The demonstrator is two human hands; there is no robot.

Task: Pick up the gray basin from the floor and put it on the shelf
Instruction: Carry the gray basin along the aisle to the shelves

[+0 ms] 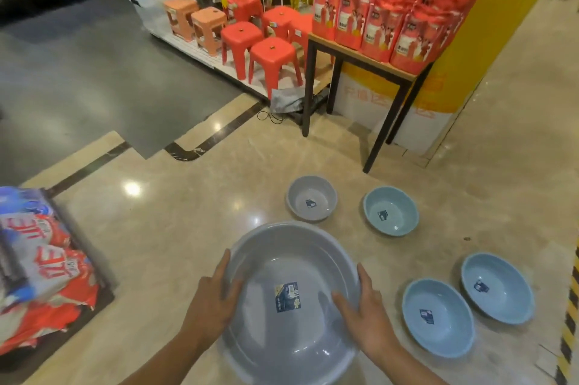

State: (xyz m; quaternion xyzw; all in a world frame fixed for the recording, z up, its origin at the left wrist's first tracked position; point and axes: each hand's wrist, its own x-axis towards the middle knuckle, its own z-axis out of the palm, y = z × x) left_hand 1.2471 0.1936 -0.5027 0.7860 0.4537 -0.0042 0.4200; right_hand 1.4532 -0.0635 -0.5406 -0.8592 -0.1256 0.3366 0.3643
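Observation:
A large gray basin point(291, 253) with a label sticker in its bottom is held low in front of me, above the beige floor. My left hand point(213, 297) grips its left rim, thumb inside the bowl. My right hand point(363, 306) grips the right rim, thumb over the edge into the bowl. A smaller gray basin point(311, 198) lies on the floor just beyond it.
Three light-blue basins point(391, 210) point(438, 317) point(498, 287) lie on the floor to the right. A black-legged table point(360, 52) stacked with red packages stands ahead, with red and orange stools point(272, 55) to its left. Packaged goods point(40, 268) sit at the left.

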